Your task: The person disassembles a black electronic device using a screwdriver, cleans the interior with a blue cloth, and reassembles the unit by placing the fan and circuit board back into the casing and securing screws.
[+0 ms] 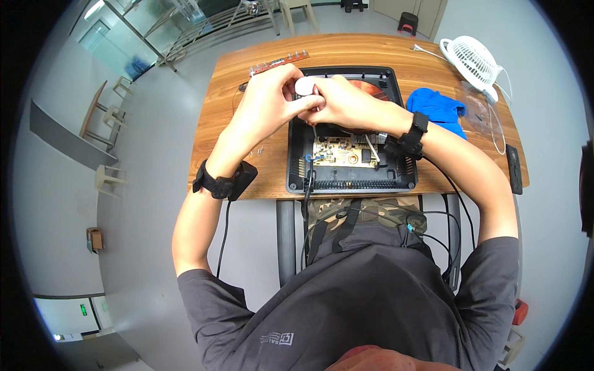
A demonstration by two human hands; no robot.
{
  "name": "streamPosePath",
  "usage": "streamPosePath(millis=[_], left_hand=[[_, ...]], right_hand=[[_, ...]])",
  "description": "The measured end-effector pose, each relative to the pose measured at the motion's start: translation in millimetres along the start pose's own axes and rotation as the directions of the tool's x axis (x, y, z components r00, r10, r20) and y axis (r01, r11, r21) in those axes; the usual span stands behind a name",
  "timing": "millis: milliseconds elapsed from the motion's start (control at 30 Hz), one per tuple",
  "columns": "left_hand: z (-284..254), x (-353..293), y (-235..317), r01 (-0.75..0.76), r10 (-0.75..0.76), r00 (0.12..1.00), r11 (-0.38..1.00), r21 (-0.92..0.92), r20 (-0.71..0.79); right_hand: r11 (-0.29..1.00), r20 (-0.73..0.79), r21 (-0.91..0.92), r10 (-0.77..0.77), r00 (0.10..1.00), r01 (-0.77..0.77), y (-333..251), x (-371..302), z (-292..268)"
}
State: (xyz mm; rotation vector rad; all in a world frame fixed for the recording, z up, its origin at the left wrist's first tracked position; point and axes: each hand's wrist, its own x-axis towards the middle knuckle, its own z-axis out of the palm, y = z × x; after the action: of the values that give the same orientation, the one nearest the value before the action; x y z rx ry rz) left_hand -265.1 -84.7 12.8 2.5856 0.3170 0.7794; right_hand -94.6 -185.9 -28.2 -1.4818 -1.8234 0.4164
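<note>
An opened induction cooker's black base (pixel 405 176) lies on the table in front of me. Inside it a copper coil (pixel 370 89) sits at the far side and a tan circuit board (pixel 337 153) at the near side. Above the coil's left part, my left hand (pixel 270 102) and my right hand (pixel 349 104) meet with bent, closed fingers. Between them shows a small white round piece (pixel 304 86). Both hands pinch at or beside it, and the fingers hide its lower part. The coil is partly covered by my right hand and forearm.
A brown strip board with small posts (pixel 278 63) lies at the far left of the wooden table (pixel 247 179), small screws (pixel 257 150) nearer. On the right are a blue cloth (pixel 436 108), a white fan (pixel 473 62) with its cord, clear plastic and a dark narrow panel (pixel 513 169).
</note>
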Motion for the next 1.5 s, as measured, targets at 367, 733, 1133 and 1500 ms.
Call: streamPosePath(millis=[367, 733, 1133, 1500], left_hand=[[-26, -1, 7, 0.237, -0.205, 0.952, 0.964, -0.124, 0.229], [-22, 4, 3, 0.059, -0.050, 0.979, 0.997, -0.039, 0.196], [-12, 13, 1, 0.100, -0.100, 0.995, 0.995, -0.014, 0.026], [-12, 14, -14, 0.048, -0.040, 0.997, 0.993, -0.111, 0.070]], right_hand=[[0.992, 0.099, 0.116, 0.041, 0.994, -0.053, -6, 11, -16], [1.000, 0.006, 0.015, -0.016, 1.000, 0.016, -23, 15, 0], [1.000, -0.116, -0.025, -0.008, 0.993, 0.005, 1, 17, 15], [0.987, 0.094, 0.107, 0.111, 0.989, -0.121, -5, 15, -17]])
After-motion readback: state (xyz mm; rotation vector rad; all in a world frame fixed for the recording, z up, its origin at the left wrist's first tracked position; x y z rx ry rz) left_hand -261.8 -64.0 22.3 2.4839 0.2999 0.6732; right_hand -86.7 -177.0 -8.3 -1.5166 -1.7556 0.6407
